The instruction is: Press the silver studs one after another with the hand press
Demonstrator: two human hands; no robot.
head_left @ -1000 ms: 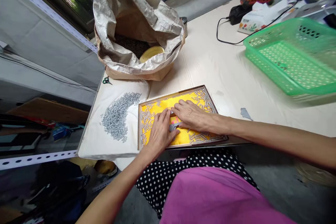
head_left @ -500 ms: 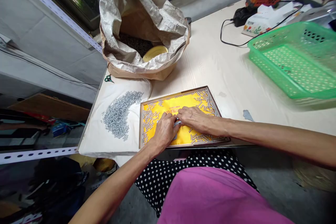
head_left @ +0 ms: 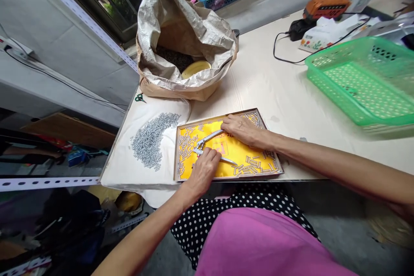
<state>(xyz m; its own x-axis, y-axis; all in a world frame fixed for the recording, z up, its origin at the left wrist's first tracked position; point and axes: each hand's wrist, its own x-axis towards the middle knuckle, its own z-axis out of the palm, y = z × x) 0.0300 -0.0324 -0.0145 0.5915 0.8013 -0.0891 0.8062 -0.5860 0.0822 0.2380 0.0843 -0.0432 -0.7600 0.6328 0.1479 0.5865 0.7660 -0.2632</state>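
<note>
A shallow tray point(head_left: 226, 177) with a yellow printed bottom lies at the table's front edge, small metal pins point(head_left: 186, 143) strewn along its sides. Over it is a metal plier-like tool point(head_left: 211, 136), its two handles spread wide and its jaw end pointing left. My left hand point(head_left: 207, 166) is closed around the lower handle, whose tip sticks out to the right. My right hand point(head_left: 241, 129) has its fingers curled at the end of the upper handle. What the jaws hold, if anything, is too small to tell.
Left of the tray, more metal pins point(head_left: 152, 140) lie heaped on white cloth. Behind stands an open woven sack point(head_left: 184, 90) with dark contents and a yellow dish point(head_left: 196, 69). Small scissors point(head_left: 139, 98) lie near the sack. A green basket point(head_left: 343, 99) sits at the right.
My hands were close together over the tray's middle. Now they are apart, my right hand farther back, and the tool's handles have opened. The view has shifted slightly.
</note>
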